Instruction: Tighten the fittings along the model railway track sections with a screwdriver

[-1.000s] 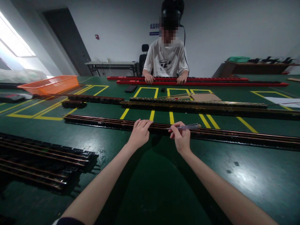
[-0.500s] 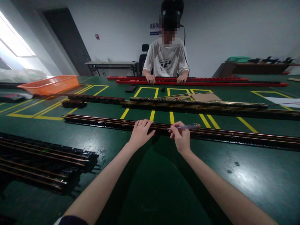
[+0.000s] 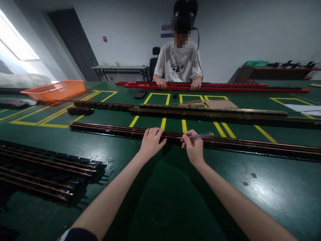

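A long black rail (image 3: pixel 105 130) with copper-coloured strips along its top lies across the table in front of me. My left hand (image 3: pixel 150 143) rests on the rail, its fingers stretched over the strips and the thumb held apart. A little to the right, my right hand (image 3: pixel 193 147) is closed around a screwdriver (image 3: pixel 203 135) with a clear handle. The screwdriver lies nearly level, its thin tip pointing left at the rail between my hands. Whether the tip touches the rail I cannot tell.
More black rails with copper strips (image 3: pixel 50 164) lie at the near left. Beyond my rail are further long rails (image 3: pixel 225 115), a cardboard piece (image 3: pixel 222 103) and an orange basket (image 3: pixel 56 90). Across the table a person (image 3: pixel 177 63) has both hands on red rails (image 3: pixel 225 88).
The view has shifted very slightly. Both my hands and the screwdriver keep practically the same place on the rail.
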Available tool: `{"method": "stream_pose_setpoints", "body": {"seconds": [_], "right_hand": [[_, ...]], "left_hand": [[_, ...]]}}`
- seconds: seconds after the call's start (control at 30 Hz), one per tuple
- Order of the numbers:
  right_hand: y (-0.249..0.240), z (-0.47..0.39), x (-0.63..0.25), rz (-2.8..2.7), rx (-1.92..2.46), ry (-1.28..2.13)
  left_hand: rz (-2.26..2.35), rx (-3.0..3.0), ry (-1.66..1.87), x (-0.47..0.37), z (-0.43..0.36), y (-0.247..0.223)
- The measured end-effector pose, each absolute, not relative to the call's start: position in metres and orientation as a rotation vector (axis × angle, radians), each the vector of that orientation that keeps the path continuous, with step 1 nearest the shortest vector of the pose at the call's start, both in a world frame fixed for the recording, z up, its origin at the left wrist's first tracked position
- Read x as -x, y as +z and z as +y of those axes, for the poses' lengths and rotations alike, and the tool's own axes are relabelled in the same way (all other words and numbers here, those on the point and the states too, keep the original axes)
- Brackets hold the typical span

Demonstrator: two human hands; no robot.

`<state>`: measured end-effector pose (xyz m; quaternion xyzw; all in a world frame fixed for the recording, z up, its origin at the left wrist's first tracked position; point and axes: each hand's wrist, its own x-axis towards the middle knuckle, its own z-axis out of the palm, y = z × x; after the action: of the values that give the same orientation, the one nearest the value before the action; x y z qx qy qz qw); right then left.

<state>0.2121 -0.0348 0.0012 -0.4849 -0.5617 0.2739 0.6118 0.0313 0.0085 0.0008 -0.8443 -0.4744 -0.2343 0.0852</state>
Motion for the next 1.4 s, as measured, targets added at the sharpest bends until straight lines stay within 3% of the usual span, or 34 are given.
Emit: {"method": "stream_pose_setpoints", "body": {"seconds": [1.4], "right_hand": [[0.0082,-0.0384,-0.2057,-1.308,1.13,0.602]], "left_hand": [[-1.461,2.47,-0.667,-0.031,0.002,0.0042]]}}
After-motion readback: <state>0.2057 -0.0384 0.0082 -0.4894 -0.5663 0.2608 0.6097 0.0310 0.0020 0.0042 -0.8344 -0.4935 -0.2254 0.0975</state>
